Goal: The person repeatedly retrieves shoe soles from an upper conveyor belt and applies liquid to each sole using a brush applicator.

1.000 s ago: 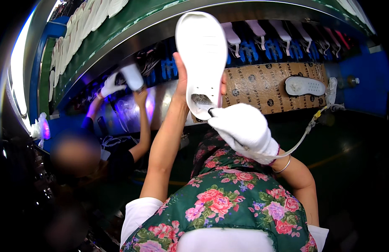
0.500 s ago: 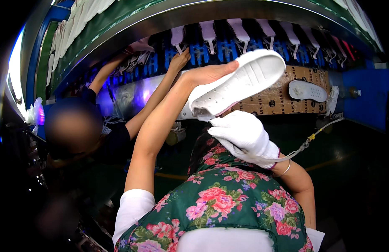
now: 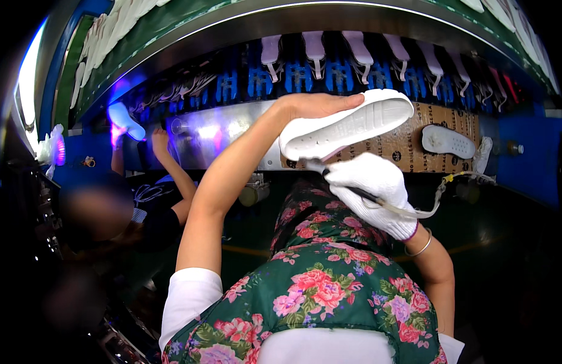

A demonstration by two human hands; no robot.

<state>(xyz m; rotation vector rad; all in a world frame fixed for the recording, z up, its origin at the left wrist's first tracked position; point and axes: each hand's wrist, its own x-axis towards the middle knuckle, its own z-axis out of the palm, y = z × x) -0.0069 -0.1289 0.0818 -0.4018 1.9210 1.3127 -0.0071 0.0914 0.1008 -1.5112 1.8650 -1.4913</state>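
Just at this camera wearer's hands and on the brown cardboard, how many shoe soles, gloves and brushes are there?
White shoe soles: 2 (one in the left hand, one on the cardboard)
White glove: 1
Brush: 1
Total: 4

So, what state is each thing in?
White sole, tilted, held up, hollow side visible.
Left hand, bare, gripping the sole's far edge.
Right hand, gloved, closed on the brush.
Brush, bristles at the sole's near edge; contact unclear.
Clear tube, curved, reaching the right hand.
Second sole, lying on the cardboard.
Cardboard, spread flat.
Lavender pieces, lined up.
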